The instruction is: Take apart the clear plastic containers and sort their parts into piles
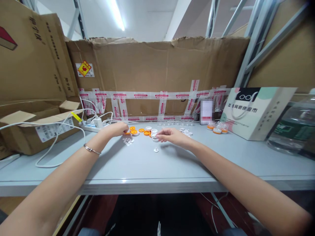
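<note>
Rings (141, 130): orange, several lying flat in a loose cluster on the table, far side of centre, between the two hands.
Caps (154, 130): white, round, just right of the orange rings; one sits against the right fingertips.
Discs (128, 141): small white pieces in a little heap, just nearer the viewer than the left hand.
Stud (156, 150): single white piece standing alone on the bare surface, near the right hand, apart from the cluster.
Left hand (120, 128): palm down, fingers curled, tips at the leftmost orange ring; whether they pinch it cannot be told. A thin bracelet (91, 149) circles the wrist.
Right hand (173, 135): palm down, fingers loosely bent and pointing left, tips meeting the nearest white cap; a firm grip cannot be told.
Table (147, 167): pale grey, flat, front edge running across the view.
Further parts (217, 128): orange and clear pieces grouped at the foot of the paper bag, well apart from the hands.
Paper bag (257, 111): white, printed, lying tilted at the right; a large clear water bottle (292, 131) lies beside it.
Power strip (94, 125): at the left rear, white charger plugged in, white cables trailing left.
Cardboard wall (152, 72): taped sheet standing behind the table; cardboard boxes (31, 65) stacked at the left.
</note>
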{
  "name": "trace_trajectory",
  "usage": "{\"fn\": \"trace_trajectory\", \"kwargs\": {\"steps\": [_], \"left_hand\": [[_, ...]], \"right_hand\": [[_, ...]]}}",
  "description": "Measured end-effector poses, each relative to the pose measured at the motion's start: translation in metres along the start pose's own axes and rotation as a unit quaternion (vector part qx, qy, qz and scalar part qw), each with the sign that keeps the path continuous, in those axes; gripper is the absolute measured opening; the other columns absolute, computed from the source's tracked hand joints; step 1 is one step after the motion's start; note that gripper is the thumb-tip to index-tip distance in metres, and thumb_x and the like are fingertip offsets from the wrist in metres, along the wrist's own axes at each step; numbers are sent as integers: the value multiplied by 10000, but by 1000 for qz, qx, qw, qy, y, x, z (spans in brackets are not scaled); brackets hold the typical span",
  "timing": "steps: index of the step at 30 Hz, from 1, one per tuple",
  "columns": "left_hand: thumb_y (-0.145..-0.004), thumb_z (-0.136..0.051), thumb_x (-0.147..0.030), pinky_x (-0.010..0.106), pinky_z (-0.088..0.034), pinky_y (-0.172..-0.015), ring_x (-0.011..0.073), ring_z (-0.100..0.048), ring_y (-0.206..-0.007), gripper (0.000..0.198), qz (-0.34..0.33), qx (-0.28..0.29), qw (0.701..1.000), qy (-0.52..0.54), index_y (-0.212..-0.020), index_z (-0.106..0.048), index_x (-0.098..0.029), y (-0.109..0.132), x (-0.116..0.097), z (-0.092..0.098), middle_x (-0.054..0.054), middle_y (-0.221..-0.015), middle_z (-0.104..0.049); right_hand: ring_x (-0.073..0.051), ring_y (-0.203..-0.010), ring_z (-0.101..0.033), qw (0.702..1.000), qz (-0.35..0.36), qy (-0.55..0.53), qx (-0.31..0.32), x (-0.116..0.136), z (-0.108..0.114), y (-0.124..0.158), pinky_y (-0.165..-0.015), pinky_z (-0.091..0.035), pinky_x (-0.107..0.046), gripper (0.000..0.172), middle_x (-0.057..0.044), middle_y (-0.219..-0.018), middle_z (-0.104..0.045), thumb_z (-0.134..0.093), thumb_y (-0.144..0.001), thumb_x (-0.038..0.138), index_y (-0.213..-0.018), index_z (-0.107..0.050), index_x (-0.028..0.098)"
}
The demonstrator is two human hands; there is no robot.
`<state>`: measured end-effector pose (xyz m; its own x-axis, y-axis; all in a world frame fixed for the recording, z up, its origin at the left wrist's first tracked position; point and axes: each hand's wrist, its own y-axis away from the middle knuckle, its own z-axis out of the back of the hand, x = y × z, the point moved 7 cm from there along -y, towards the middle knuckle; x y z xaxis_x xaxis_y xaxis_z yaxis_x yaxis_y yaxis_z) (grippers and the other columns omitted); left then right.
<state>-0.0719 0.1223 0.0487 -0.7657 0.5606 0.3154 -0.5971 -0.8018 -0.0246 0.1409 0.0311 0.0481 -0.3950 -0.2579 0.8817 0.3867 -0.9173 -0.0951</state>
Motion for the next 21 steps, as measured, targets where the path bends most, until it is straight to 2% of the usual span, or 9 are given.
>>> {"fn": "trace_trajectory", "kwargs": {"steps": [7, 12, 15, 17, 18, 21], "left_hand": [[-693, -493, -73, 218, -407, -645, 152, -589, -703, 189, 5, -21, 1000, 18, -737, -656, -159, -2, -14, 2, 69, -790, -656], [-736, -501, -120, 247, -418, -688, 179, -597, -751, 163, 27, -58, 998, 29, -765, -658, -149, 6, -27, 28, 91, -818, -653], [-789, -493, -198, 231, -416, -690, 163, -591, -767, 170, -11, -84, 995, 60, -820, -659, -174, 12, -64, 44, 62, -854, -653], [-823, -486, -266, 216, -419, -687, 142, -588, -762, 195, -115, -102, 977, 150, -908, -646, -193, 18, -103, 52, 39, -896, -651], [-832, -483, -276, 216, -422, -689, 141, -588, -771, 208, -143, -105, 968, 180, -943, -640, -198, 20, -118, 53, 37, -909, -649], [-821, -491, -195, 231, -423, -716, 155, -588, -800, 192, -163, -106, 959, 207, -890, -670, -185, 23, -146, 50, 52, -900, -646]], "right_hand": [[-107, -717, -583, 1000, -6, -7, -1, 0, -1, -2, -712, -459, -241, 147, -39, -794, -651, -625, -739, 267, -808, -641, 138], [-117, -724, -584, 1000, 8, 4, -6, -2, 3, -3, -700, -452, -244, 179, -40, -786, -654, -618, -744, 310, -809, -648, 147], [-117, -691, -573, 1000, 23, 4, -11, -3, 5, -5, -685, -447, -251, 185, -36, -754, -653, -610, -748, 327, -793, -649, 152], [-115, -676, -568, 999, 30, 0, -15, -4, 7, -7, -686, -446, -255, 185, -32, -736, -653, -613, -743, 329, -785, -650, 152], [-115, -674, -567, 999, 33, 0, -16, -5, 7, -8, -686, -445, -256, 185, -31, -730, -652, -616, -740, 328, -783, -650, 152], [-116, -671, -566, 999, 38, 5, -17, -7, 8, -10, -671, -440, -254, 191, -26, -712, -644, -618, -734, 332, -778, -650, 150]]}}
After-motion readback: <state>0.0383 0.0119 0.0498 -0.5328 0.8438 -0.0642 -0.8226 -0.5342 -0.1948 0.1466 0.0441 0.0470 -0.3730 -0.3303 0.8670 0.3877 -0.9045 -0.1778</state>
